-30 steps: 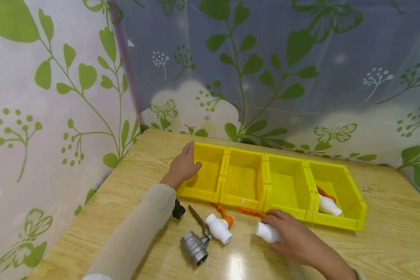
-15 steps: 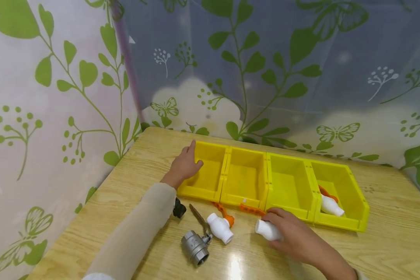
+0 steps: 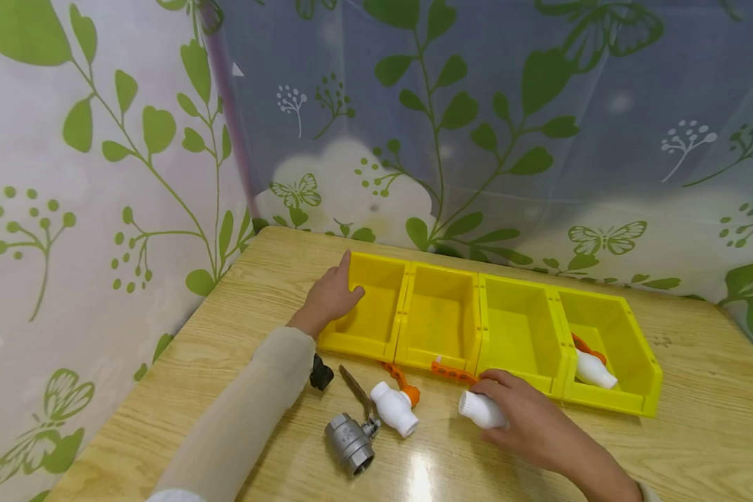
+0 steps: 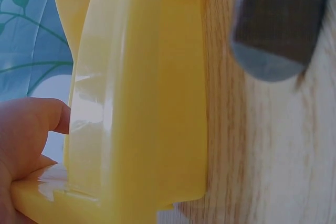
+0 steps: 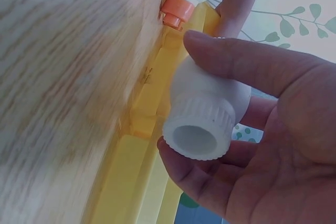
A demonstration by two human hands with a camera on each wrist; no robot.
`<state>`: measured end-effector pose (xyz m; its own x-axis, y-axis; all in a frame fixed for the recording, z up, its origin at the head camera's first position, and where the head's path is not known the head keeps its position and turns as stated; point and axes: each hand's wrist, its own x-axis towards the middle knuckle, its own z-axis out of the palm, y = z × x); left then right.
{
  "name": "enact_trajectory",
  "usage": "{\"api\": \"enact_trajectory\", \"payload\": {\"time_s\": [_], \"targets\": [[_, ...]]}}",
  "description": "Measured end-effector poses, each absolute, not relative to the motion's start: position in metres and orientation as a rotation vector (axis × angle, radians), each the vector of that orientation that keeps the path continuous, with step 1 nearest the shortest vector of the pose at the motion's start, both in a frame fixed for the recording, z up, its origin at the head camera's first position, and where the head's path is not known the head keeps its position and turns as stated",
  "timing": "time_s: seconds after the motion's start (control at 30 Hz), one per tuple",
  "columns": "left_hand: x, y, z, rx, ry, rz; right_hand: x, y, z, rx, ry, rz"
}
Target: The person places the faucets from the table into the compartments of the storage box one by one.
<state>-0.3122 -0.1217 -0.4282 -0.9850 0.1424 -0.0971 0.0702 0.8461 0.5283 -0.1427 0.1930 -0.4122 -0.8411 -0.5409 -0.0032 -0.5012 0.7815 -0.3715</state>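
My left hand (image 3: 329,296) grips the left end wall of the yellow bin row (image 3: 436,359), thumb on the inner side. The left wrist view shows its fingers at the rim of the yellow bin (image 4: 136,103). In front of the third bin, my right hand (image 3: 530,422) holds a white ball valve (image 3: 482,411) whose orange lever handle points left. Up close in the right wrist view, thumb and fingers wrap the valve (image 5: 210,98), its round opening facing the camera. A second white ball valve (image 3: 394,409) lies on the table beside a metal ball valve (image 3: 350,443).
Another white valve (image 3: 595,369) with an orange handle lies in the rightmost bin. A black object (image 3: 320,374) shows beside the left sleeve. The wooden table (image 3: 715,432) runs back to patterned cloth walls (image 3: 508,139).
Both hands keep their holds in nearly the same places. The valve's orange handle has shifted very slightly, and the head view has moved a little.
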Motion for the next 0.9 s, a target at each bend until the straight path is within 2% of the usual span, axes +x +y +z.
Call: {"api": "enact_trajectory", "payload": {"time_s": [0.9], "targets": [[-0.3114,-0.1219,-0.4279,0.178,2.920,0.836,-0.1470,0.1915,-0.4090,-0.841,2.875,-0.564]]}}
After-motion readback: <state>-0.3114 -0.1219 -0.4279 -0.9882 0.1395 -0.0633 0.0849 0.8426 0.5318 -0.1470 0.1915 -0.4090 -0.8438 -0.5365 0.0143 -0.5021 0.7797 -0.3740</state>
